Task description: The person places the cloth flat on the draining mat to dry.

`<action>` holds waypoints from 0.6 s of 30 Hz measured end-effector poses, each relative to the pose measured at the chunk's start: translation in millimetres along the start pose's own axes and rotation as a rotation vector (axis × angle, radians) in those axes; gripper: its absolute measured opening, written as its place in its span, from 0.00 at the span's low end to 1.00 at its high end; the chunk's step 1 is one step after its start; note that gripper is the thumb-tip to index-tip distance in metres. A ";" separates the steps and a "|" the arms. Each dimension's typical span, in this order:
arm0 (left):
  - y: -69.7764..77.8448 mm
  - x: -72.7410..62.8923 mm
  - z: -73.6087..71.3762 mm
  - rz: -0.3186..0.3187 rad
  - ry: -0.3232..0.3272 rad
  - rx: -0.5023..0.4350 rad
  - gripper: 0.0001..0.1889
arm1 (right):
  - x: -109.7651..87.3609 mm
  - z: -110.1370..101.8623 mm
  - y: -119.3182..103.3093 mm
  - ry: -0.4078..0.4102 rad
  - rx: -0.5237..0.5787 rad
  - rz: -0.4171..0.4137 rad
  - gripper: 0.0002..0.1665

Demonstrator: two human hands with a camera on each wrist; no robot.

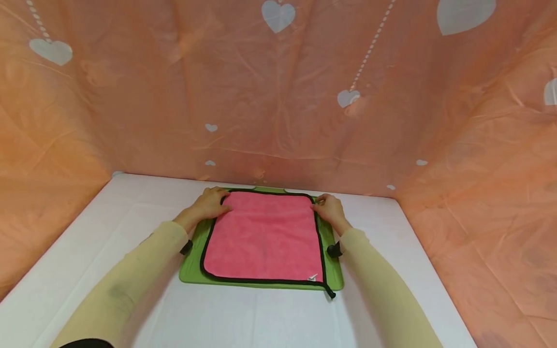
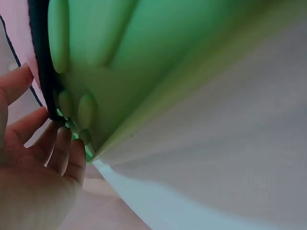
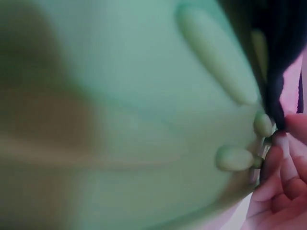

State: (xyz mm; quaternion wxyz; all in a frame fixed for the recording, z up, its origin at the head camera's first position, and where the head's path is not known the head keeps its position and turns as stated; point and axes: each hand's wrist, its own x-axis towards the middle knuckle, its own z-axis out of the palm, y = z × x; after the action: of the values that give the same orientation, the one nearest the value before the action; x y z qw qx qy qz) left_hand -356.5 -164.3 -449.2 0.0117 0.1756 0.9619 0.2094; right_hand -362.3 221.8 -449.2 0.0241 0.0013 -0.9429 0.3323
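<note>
A pink cloth (image 1: 265,237) with black edging is spread over a green ridged board (image 1: 190,271). My left hand (image 1: 208,204) pinches the cloth's far left corner, thumb on top and fingers at the underside in the left wrist view. At the far right corner, my right hand (image 1: 331,211) pinches the black edge between thumb and fingertips. Near the front right corner are a small white tag (image 1: 313,278) and a short black loop (image 1: 330,292) that hangs past the board's front edge. Raised green ridges (image 3: 216,52) show beside the cloth in the right wrist view.
The board lies on a white table (image 1: 252,319), close to its back edge. Orange sheeting with pale hearts (image 1: 278,96) rises behind and on both sides. Black wrist straps (image 1: 334,250) show at the sleeves.
</note>
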 end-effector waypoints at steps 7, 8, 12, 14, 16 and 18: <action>2.3 -12.8 -1.7 0.123 0.075 -0.016 0.28 | -20.7 -1.8 6.8 -0.015 0.045 -0.156 0.20; 3.4 -17.3 -2.0 0.150 0.085 -0.011 0.27 | -26.5 -2.4 7.8 -0.025 0.040 -0.202 0.19; 12.1 -39.9 -2.1 0.286 0.102 0.024 0.23 | -56.0 -5.2 9.7 -0.052 0.032 -0.364 0.15; 17.2 -53.9 -0.9 0.343 0.091 0.030 0.21 | -72.6 -6.1 10.2 -0.067 0.033 -0.431 0.12; 21.5 -70.2 1.0 0.387 0.069 0.028 0.19 | -89.0 -7.1 10.6 -0.102 0.035 -0.478 0.11; 23.5 -87.8 3.3 0.414 0.034 0.020 0.17 | -104.5 -8.5 12.4 -0.148 0.021 -0.521 0.11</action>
State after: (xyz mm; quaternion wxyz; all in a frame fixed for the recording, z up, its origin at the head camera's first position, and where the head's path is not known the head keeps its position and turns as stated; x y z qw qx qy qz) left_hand -266.0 -173.0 -447.2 -0.0497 0.3662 0.9073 0.2006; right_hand -257.8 235.4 -455.2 0.0400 0.2683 -0.9065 0.3237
